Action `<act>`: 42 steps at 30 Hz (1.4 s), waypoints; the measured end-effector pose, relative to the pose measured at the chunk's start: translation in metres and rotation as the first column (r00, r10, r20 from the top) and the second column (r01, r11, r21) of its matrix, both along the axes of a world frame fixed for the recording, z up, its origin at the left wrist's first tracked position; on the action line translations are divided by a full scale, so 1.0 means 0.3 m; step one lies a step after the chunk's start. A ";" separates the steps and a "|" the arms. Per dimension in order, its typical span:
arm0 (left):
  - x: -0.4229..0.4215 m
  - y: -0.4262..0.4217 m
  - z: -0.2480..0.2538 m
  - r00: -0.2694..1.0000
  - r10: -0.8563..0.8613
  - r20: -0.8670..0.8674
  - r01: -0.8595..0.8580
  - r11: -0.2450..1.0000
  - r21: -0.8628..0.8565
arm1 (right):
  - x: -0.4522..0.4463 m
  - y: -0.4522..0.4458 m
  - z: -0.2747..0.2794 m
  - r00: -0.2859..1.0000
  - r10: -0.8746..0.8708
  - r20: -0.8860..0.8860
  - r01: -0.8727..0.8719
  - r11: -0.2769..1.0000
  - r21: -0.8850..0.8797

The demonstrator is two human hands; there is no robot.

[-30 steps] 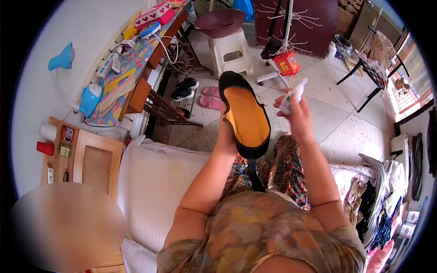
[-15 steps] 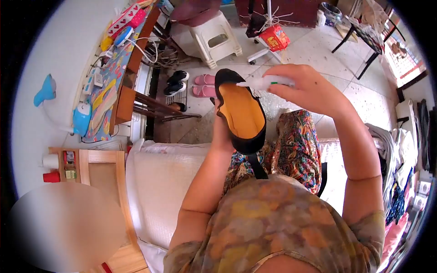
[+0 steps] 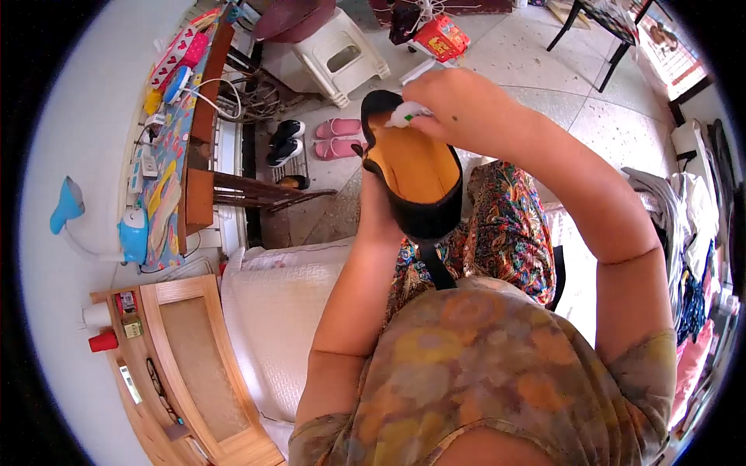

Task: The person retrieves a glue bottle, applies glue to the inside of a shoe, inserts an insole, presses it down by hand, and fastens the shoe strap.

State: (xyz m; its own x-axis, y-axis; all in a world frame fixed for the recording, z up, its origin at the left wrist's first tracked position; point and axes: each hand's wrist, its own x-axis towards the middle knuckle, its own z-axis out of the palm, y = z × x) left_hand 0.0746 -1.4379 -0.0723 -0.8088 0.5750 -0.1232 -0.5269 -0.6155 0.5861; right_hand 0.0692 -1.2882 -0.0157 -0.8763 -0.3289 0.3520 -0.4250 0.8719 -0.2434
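A black shoe with an orange-yellow insole (image 3: 416, 171) is held up over my lap, its opening facing me. My left hand (image 3: 377, 206) grips it from its left side and underneath, with most fingers hidden behind the shoe. A small whitish tube with a green mark (image 3: 407, 115) is pinched in my right hand (image 3: 447, 105). The tube's tip points into the far end of the shoe, over the insole; whether it touches cannot be made out.
Pink slippers (image 3: 338, 147) and dark shoes (image 3: 285, 144) are on the floor beyond a padded seat (image 3: 287, 311). A white stool (image 3: 342, 58) stands farther off. A cluttered table (image 3: 198, 140) is at left, clothes (image 3: 688, 225) at right.
My right hand has come in from the right with the tube, over the far end of the shoe. The shoe has tilted slightly in my left hand, and the view has shifted.
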 end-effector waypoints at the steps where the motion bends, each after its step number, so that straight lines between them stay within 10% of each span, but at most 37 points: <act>1: 0.004 0.002 0.011 0.999 -0.010 -0.045 0.012 0.999 0.038 | -0.005 -0.001 -0.003 1.000 -0.005 0.006 0.005 1.000 -0.002; 42: -0.063 0.028 -0.011 0.986 -0.116 0.124 0.107 0.992 0.071 | -0.034 -0.003 0.118 0.992 0.108 0.063 -0.119 0.967 0.223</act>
